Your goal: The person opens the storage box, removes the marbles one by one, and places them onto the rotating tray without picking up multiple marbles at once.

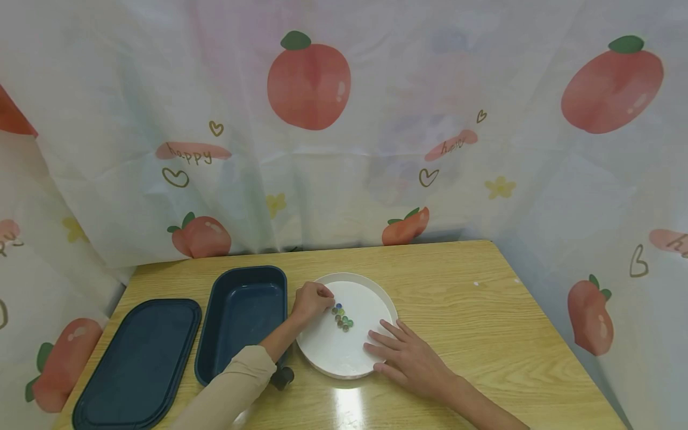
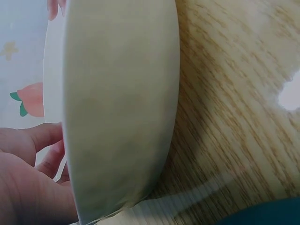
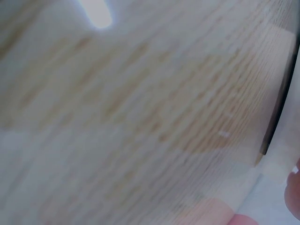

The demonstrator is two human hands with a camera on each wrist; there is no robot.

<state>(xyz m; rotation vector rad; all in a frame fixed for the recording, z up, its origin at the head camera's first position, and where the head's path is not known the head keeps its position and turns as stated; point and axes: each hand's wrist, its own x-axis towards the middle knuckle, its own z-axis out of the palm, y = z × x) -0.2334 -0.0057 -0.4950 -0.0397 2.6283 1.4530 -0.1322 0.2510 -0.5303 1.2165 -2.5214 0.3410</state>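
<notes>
Several glass marbles [image 1: 342,319], green, brownish and one blue, lie clustered in a round white tray [image 1: 322,363] with a low raised rim. My left hand [image 1: 313,301] reaches over the tray's left side, fingers bent, with the fingertips right at the upper end of the cluster. I cannot tell whether a marble is between them. In the left wrist view, the tray's outer wall [image 2: 122,103] hides part of that hand's fingers [image 2: 47,136]. Spread out flat, my right hand [image 1: 411,361] rests over the tray's right rim, its fingertips pointing toward the marbles.
Left of the tray stands a deep dark blue rectangular container [image 1: 242,316]. A matching dark blue lid [image 1: 140,364] lies farther left. All are on a wood-grain table [image 1: 457,286], backed by a fruit-printed curtain [image 1: 344,179]. A small black device [image 1: 282,377] shows by the left wrist.
</notes>
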